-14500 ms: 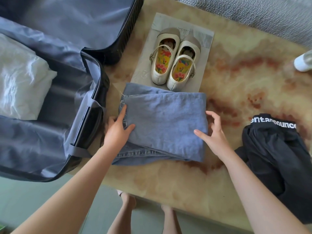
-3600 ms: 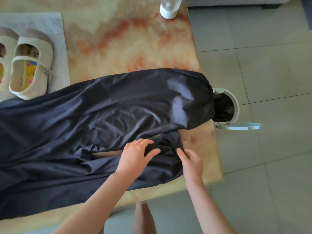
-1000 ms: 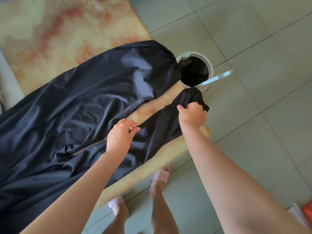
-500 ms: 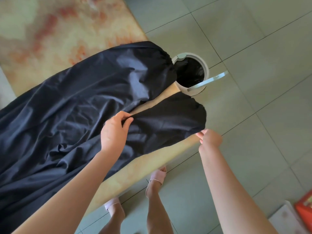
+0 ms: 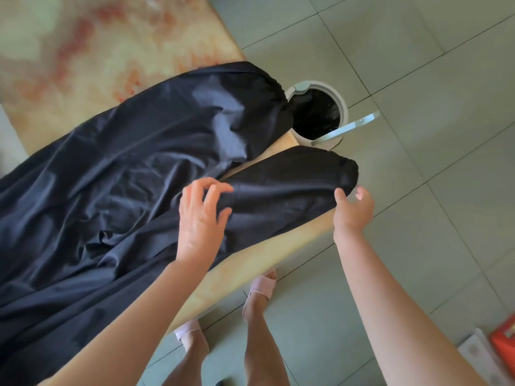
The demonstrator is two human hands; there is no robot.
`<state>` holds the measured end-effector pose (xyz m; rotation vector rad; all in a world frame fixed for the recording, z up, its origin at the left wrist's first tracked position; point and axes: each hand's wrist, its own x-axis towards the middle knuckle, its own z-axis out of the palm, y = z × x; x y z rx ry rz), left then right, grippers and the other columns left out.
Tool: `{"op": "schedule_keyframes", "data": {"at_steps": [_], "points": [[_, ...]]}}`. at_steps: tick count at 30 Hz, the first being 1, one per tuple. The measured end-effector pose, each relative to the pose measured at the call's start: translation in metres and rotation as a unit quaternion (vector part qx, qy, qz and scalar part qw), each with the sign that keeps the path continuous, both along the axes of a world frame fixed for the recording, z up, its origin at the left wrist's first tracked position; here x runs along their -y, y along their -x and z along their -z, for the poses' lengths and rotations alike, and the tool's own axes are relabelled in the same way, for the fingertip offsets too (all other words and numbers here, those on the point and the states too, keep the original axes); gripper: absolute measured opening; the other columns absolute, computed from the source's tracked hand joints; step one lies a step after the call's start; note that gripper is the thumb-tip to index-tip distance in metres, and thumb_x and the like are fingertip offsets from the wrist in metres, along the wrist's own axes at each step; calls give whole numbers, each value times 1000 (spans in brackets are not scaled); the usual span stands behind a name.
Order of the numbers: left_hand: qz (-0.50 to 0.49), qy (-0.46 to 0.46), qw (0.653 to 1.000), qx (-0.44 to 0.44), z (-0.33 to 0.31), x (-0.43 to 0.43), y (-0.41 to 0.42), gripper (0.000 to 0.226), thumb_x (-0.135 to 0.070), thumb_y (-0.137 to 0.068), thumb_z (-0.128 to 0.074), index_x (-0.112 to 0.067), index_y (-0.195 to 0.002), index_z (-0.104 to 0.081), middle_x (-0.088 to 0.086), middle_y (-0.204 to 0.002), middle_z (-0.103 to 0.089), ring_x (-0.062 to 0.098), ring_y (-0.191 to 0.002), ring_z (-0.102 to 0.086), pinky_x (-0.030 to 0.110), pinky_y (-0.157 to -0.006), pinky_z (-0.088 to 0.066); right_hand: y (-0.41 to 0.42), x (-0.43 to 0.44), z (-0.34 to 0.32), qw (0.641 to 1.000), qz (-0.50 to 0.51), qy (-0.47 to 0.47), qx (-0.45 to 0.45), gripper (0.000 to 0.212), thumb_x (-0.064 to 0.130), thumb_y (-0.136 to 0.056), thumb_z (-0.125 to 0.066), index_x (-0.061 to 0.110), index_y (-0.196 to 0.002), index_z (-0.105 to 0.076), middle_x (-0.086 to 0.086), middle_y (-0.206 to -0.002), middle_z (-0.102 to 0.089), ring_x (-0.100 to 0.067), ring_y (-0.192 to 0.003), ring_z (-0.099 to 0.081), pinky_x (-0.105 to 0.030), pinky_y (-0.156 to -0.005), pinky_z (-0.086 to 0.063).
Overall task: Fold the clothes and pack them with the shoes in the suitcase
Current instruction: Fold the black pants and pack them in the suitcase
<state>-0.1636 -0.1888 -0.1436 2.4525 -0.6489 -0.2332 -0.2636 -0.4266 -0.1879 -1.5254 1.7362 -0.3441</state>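
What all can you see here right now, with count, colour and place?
trousers: one, black, spread across the table
table: one, beige marbled with red, left and centre
bin: one, white with black liner, on floor beyond table's corner
floor: pale green tiles, right side
red thing: one, red, lower right edge
slippers: two, pink, on the feet beneath the table edge
left hand: one, fingers spread on the near trouser leg
right hand: one, open, at that leg's cuff

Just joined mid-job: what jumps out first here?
A large pair of shiny black trousers sprawls across the marbled orange table, legs pointing at its corner. The left hand rests on the near leg, the right hand open by its cuff. A round white bin stands on the floor beyond.
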Motion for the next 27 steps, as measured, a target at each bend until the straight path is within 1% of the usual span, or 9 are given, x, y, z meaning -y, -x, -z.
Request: {"op": "schedule_keyframes", "data": {"at_steps": [2,6,10,13,17,19,22,24,27], "points": [[23,-21,1000,-1,6,-16,19,35,-4,-72,-77,-15,-102,-63,2,-108,-53,23,-99,-47,33,-92,-35,13,-6,3,999,-3,-39,-27,62,32,-84,-68,8,-137,-45,-12,-134,-48,-34,-127,-41,-44,-103,-38],[38,-74,997,5,20,-63,57,32,-11,-72,-80,-14,-99,-63,3,-104,-56,25,-97,-49,33,-94,-32,31,-39,0,999,-42,0,-19,44,33,-81,-70,8,-116,-61,-10,-115,-60,-29,-109,-52,-47,-100,-40],[24,-136,990,16,28,-108,71,34,-13,-64,-86,-14,-90,-64,2,-95,-60,25,-93,-50,36,-89,-34,34,-91,2,987,-153,-5,-38,40,49,-77,-60,14,-93,-70,-7,-96,-67,-28,-94,-57,-30,-86,-35],[-1,-190,982,13,33,-139,70,43,-13,-53,-92,-14,-87,-66,3,-91,-62,23,-91,-46,35,-86,-33,31,-120,4,980,-170,-2,-100,32,42,-84,-64,15,-98,-73,-8,-103,-66,-32,-99,-54,-23,-73,-18],[0,-209,978,20,40,-163,66,43,-19,-50,-93,-15,-85,-68,3,-90,-62,25,-90,-49,37,-86,-34,21,-133,1,983,-113,-18,-143,35,41,-90,-59,13,-107,-70,-12,-114,-60,-34,-106,-46,-35,-87,-34],[13,-198,980,30,44,-171,68,41,-27,-52,-93,-15,-81,-67,2,-88,-62,26,-86,-52,36,-85,-35,14,-133,-2,986,-82,-33,-144,34,39,-91,-58,13,-109,-68,-12,-115,-59,-33,-108,-42,-36,-86,-37],[11,-184,981,57,49,-183,74,27,-42,-71,-71,-16,-74,-66,1,-85,-61,25,-80,-53,34,-83,-35,5,-136,-5,989,-76,-37,-125,26,30,-91,-59,12,-105,-70,-12,-109,-63,-32,-109,-41,-33,-80,-34],[-1,-181,981,62,50,-188,77,27,-41,-76,-56,-18,-72,-68,0,-82,-60,25,-76,-53,33,-81,-35,3,-137,-8,993,-56,-36,-99,21,25,-90,-59,12,-103,-71,-10,-99,-65,-30,-107,-46,-29,-75,-33],[12,-152,986,63,47,-192,81,30,-36,-81,-48,-19,-69,-69,-2,-79,-62,21,-79,-50,31,-83,-34,6,-138,-16,998,5,-58,-9,15,19,-88,-58,7,-91,-65,-5,-81,-60,-25,-79,-56,-27,-63,-39]]}}
